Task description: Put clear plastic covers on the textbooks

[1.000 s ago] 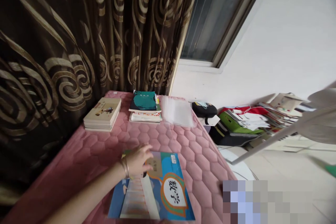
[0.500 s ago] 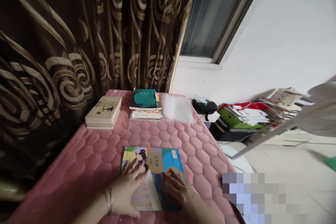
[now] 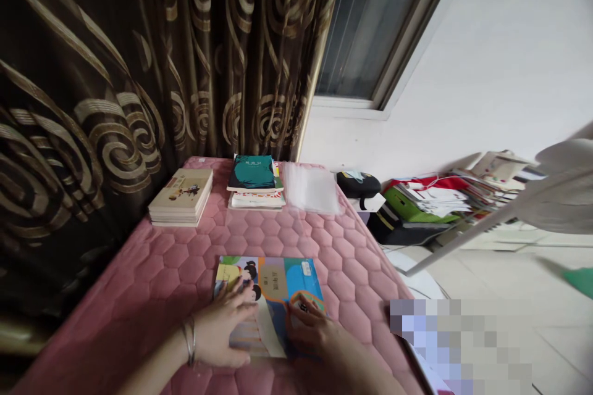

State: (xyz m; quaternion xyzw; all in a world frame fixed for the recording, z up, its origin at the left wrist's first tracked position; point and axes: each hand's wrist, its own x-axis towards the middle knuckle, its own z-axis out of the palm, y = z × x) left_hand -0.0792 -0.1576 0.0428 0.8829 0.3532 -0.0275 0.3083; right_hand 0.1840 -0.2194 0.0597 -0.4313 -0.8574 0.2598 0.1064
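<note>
Left hand spread open, right hand bent-fingered, grip unclear; both on colourful book near right edge of pink surface, apparently steadying it; book stacks, clear sleeves toward far edge

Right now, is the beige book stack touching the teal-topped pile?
Apart: the head view shows a strip of pink quilted cover between the beige stack and the teal-topped pile.

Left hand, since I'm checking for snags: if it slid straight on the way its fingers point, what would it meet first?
Past the textbook under the left hand, probably the translucent sheets; the teal-topped book stack lies close to that line, and depth is unclear.
</note>
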